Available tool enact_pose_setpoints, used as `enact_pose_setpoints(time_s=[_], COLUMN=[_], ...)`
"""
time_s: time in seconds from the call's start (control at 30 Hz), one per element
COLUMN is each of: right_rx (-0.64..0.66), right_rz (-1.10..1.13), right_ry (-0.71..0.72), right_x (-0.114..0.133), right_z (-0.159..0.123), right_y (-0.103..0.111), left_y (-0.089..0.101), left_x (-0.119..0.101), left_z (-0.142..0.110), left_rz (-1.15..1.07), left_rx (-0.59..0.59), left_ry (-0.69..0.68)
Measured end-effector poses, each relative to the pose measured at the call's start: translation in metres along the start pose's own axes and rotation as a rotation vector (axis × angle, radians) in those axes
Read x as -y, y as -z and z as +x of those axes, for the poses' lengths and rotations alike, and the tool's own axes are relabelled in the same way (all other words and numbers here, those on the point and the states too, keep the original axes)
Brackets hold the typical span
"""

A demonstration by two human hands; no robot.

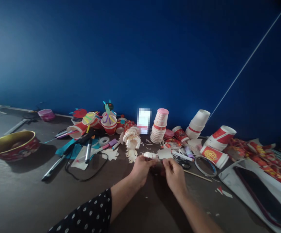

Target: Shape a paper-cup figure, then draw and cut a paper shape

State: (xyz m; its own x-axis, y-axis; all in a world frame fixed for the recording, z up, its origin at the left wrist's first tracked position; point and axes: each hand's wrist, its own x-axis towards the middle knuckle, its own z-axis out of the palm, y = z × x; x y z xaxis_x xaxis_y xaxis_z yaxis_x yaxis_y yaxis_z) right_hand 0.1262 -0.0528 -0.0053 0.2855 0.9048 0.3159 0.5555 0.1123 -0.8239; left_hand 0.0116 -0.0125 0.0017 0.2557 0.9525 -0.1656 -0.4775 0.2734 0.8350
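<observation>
My left hand [141, 170] is closed on a white puffy piece [150, 155] with a bumpy edge, held just above the table. Close beside it on the right, my right hand [174, 174] has its fingers pinched together. What sits between those fingertips is too small and dark to make out. A whitish paper piece [165, 153] shows just beyond the right fingers. Past my left hand stands a cream-coloured craft shape [132, 139] made of rounded, scalloped pieces, with a flat scalloped part [132, 156] at its foot.
A stack of paper cups [158, 129] stands behind my hands. Decorated cups [109, 124], a marker [88, 152] and a tape roll [104, 140] lie left, near a red bowl [21, 147]. Rightward are a blue-rimmed tape ring [205, 166], tipped cups [214, 155] and a phone [264, 197].
</observation>
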Motion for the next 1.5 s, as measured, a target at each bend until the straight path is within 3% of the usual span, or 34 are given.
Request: enact_pose_setpoints(time_s=[0.2,0.63,0.9,1.33,1.5], right_rx=[0.082,0.093,0.059,0.049,0.050], right_rz=[0.150,-0.009,0.014,0.025,0.196], right_ry=[0.023,0.032,0.002,0.011,-0.112], right_x=[0.001,0.006,0.007,0.008,0.003], right_z=[-0.002,-0.004,-0.003,-0.003,-0.001], right_y=[-0.003,-0.001,0.002,-0.001,-0.003], left_y=[0.003,0.007,0.008,0.006,0.005], left_x=[0.001,0.002,-0.003,0.008,0.007], left_z=[0.003,0.005,0.002,0.002,0.001], left_rz=[-0.030,0.168,0.114,0.306,0.302], left_rx=[-0.021,0.062,0.177,0.144,0.128], left_ry=[-0.035,0.065,0.147,-0.026,-0.058])
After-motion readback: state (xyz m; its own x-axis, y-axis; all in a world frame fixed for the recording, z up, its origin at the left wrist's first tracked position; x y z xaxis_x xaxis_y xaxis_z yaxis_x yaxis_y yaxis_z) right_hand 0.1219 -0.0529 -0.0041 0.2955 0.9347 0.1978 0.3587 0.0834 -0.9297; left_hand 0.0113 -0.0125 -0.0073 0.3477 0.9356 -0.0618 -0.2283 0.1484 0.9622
